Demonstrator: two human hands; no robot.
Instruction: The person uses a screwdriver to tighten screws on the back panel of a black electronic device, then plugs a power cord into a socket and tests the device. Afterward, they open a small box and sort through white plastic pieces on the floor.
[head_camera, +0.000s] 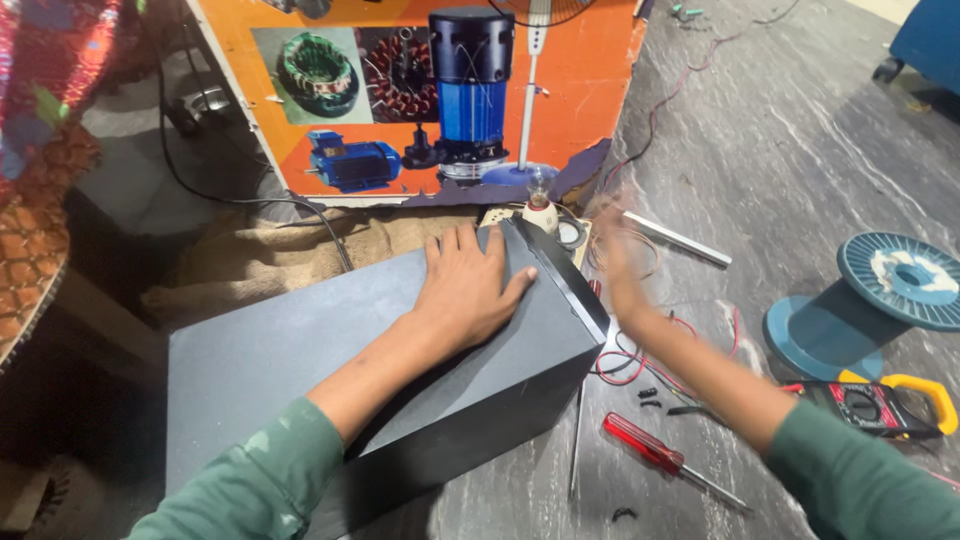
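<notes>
**Steadying the black box**

The left hand (468, 290) lies flat, fingers spread, on top of the black box (330, 370), pressing not gripping. The right hand (618, 262), just beside the box's far end, is blurred; I cannot tell its grip. The box rests on the floor (800, 160). Keep the palm firm; mind the red wires (625, 365) and screwdriver (660, 455) beside the box.

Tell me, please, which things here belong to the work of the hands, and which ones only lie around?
In hand:
- black box, under the flat left hand
- right hand, blurred, beside the box's far end, above the red and black wires

Lying about:
- red screwdriver
- clamp meter
- blue spool
- light bulb
- white bar
- orange poster
</notes>
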